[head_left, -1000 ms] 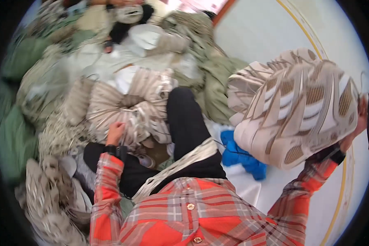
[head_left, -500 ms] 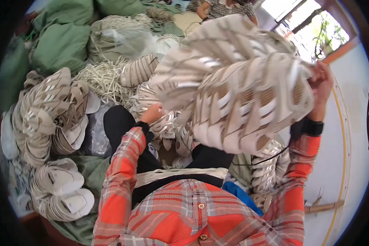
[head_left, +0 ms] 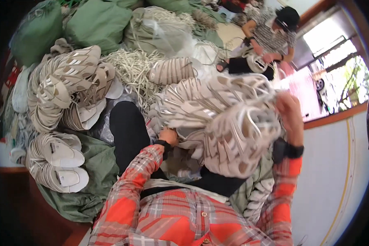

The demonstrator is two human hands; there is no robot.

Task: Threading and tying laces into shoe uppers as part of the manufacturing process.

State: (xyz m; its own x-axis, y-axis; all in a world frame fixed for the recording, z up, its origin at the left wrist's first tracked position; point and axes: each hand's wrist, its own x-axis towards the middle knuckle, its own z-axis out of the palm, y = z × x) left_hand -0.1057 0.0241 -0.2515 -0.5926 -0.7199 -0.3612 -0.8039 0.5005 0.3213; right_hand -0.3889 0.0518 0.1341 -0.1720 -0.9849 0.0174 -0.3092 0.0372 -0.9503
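Observation:
Across my lap and just beyond it lies a long strung bundle of beige, cut-out shoe uppers (head_left: 233, 143), its near end blurred by motion. White cord (head_left: 254, 92) loops at the top of this bundle. My right hand (head_left: 290, 112) is curled closed at the cord on the right end, somewhat smeared. Low on the left, my left hand (head_left: 169, 136) is closed against the edge of the uppers, and what its fingers pinch is hidden. A further row of uppers (head_left: 192, 98) stretches behind the bundle.
Stacks of beige uppers (head_left: 57, 88) and white-lined uppers (head_left: 63, 164) stand at my left. Beyond are a heap of pale laces (head_left: 131, 67), a ribbed roll of uppers (head_left: 172, 70) and green sacks (head_left: 96, 26). Another person (head_left: 270, 37) sits at the far right near a bright doorway (head_left: 336, 69).
The raised bundle has come down toward my lap, and my right hand has moved down and left with it. My view has shifted, bringing the other person further into sight.

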